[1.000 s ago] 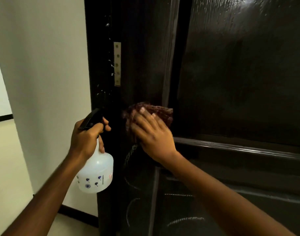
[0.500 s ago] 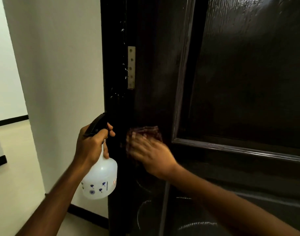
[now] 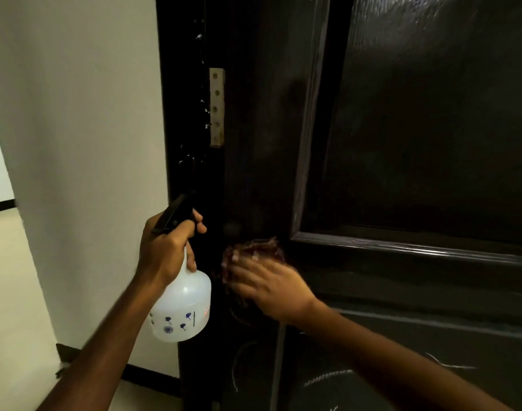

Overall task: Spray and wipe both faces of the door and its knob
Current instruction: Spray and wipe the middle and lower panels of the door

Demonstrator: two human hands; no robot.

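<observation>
Head view: the left hand (image 3: 164,250) grips the spray bottle (image 3: 184,307) at its neck, just beside the door (image 3: 416,143) edge. The right hand (image 3: 271,289), blurred, presses the cloth (image 3: 253,250) flat-fingered on the door. Looks like the wiping step on 1 face. The next pass probably needs firm strokes across the lower panel. No knob is visible.

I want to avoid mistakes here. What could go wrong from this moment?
The right hand presses the cloth on the door close to its edge, below the metal plate; the fingers might be pinched if the door swings. The spray bottle, gripped by the left hand, hangs near that edge and could knock it. The white scribbles lower down may be missed.
</observation>
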